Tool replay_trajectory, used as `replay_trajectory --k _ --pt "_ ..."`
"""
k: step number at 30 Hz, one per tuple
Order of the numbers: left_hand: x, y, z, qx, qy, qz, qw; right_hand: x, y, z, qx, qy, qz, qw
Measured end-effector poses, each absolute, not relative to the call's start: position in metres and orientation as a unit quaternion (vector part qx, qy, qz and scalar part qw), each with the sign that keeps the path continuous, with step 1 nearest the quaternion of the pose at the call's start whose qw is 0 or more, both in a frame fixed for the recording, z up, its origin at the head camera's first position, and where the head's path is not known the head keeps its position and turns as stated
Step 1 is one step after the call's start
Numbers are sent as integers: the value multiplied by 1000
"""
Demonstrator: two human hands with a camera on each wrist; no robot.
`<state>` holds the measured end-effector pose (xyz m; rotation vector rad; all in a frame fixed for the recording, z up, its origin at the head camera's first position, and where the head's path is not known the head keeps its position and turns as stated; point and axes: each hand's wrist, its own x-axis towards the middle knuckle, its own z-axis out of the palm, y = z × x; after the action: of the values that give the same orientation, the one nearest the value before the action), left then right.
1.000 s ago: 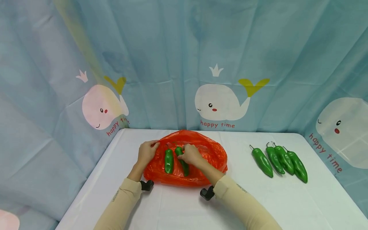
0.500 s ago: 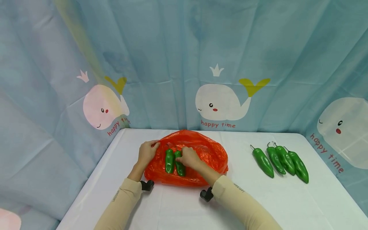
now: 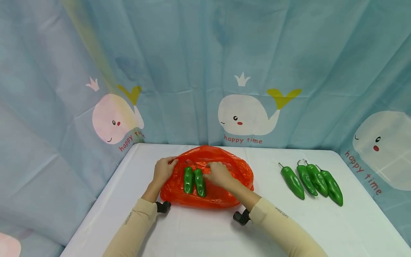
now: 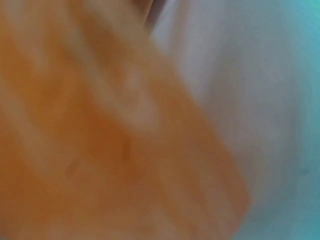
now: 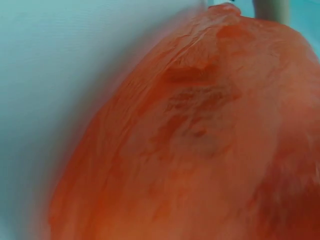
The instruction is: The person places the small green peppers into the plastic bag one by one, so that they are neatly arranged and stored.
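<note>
A red plastic bag [image 3: 241,169] lies spread wide on the white table in the head view. My left hand [image 3: 163,170] pinches its left rim. Inside, one green pepper [image 3: 188,181] lies on the left, with a second green pepper [image 3: 200,184] close beside it. Just right of that second pepper is my right hand [image 3: 219,174], over the bag and with nothing in its fingers. Blurred red-orange plastic of the bag [image 4: 115,160] fills much of the left wrist view. The right wrist view has the bag's outer side [image 5: 200,150]; neither wrist view shows fingers clearly.
Several more green peppers [image 3: 316,178] lie side by side on the right of the white table [image 3: 202,232]. A blue curtain [image 3: 179,71] with whale prints stands behind the table and along both sides.
My right hand has set the second pepper down beside the first, let go of it and drawn off to the right. The left hand stays on the bag's rim.
</note>
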<state>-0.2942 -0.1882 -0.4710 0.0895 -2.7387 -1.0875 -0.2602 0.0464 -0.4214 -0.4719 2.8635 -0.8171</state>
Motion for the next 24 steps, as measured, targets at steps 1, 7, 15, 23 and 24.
replay_trajectory --k 1,7,15,23,24 --pt "-294 -189 -471 29 -924 -369 96 -259 49 -420 -160 947 -272 60" --pt "-294 -189 -471 26 -922 -376 90 -256 65 -416 -168 943 -284 45" --pt "-294 -190 -468 25 -923 -373 94 -257 77 -403 -174 929 -322 49" --pt "-294 -190 -467 25 -922 -375 93 -258 96 -394 -166 929 -330 23" --pt "-294 -190 -468 24 -922 -375 93 -258 99 -394 -164 930 -328 19"
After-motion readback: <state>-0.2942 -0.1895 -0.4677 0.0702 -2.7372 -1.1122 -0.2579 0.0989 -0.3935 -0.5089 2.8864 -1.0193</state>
